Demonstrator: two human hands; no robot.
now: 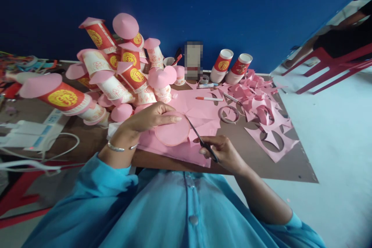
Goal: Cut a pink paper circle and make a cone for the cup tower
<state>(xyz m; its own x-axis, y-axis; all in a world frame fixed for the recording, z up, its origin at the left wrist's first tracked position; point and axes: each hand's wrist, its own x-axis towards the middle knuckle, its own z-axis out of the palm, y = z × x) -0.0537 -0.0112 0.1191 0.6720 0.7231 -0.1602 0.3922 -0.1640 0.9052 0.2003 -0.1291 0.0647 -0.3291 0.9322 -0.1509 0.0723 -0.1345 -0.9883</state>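
The left hand [148, 118] is holding a pink paper disc [172, 132] just above the pink sheets [197, 110] that are lying on the counter [290, 166]. Its grip is pinching the disc's upper edge, with the fingers on top and the thumb underneath, as far as I can see. The right hand [222, 151] is gripping the black scissors [200, 139]; its fingers are closed around the handles, and the blades are pointing up and to the left, with the tips touching the right edge of the disc.

I think the main risk is that the blade tips are coming very near to the left fingertips, so a fast closing could nick them. The disc is thin and is being held only at one side, so it could bend or turn and the cut could go crooked. The left elbow is working close to the pile of cups with pink caps [116, 77], and a wide movement could knock it over.

The left wrist, wearing a bangle [120, 148], is bending inward; the right forearm is coming in low from the right.
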